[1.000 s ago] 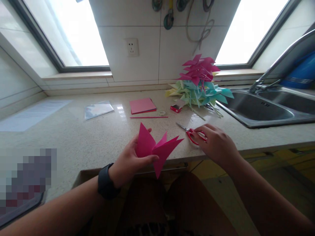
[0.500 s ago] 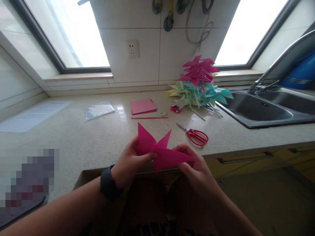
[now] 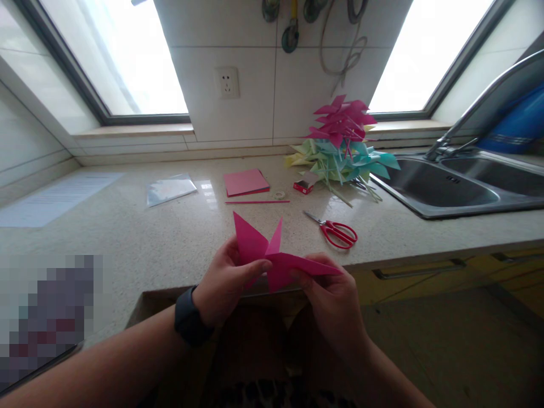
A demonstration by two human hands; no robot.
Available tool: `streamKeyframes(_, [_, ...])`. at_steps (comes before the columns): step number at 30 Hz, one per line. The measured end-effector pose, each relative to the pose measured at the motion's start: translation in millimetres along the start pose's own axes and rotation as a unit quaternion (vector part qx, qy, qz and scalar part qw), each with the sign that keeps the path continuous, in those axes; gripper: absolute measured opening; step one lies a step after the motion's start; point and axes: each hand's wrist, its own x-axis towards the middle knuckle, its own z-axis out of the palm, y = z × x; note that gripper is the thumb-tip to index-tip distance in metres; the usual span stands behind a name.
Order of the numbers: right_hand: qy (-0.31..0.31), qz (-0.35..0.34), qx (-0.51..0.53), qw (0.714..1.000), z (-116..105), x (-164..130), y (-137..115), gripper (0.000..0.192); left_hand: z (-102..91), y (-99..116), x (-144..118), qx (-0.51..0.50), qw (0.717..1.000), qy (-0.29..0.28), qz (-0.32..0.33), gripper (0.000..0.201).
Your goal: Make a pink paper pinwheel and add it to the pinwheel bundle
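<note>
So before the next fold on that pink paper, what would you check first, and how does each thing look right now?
1. Both hands on the paper: ok. The left hand and the right hand each pinch the pink folded paper.
2. Paper clear of the counter: ok, it is held above the countertop edge.
3. Flaps free to move: ok, two points stand up, one lies toward the right.
4. Scissors out of the way: ok, the red scissors lie on the counter, apart from both hands.
5. Spare sheets in sight: ok, the pink paper stack lies further back.
6. Creases sharp: cannot tell.
</note>
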Motion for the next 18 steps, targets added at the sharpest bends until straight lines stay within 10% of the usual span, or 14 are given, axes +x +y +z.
streamKeyframes(13, [0.086,-0.023,0.050,0.995,-8.8,0.8,5.3,0.032,1.5,3.2,-5.0,0.023,0.999,-0.020,-0.037,0.020])
streamKeyframes(18, [0.087,-0.087,-0.081,0.989,-16.7,-1.9,5.0,0.013,2.6,3.8,-5.9,-0.001,0.998,-0.017,-0.066,0.021])
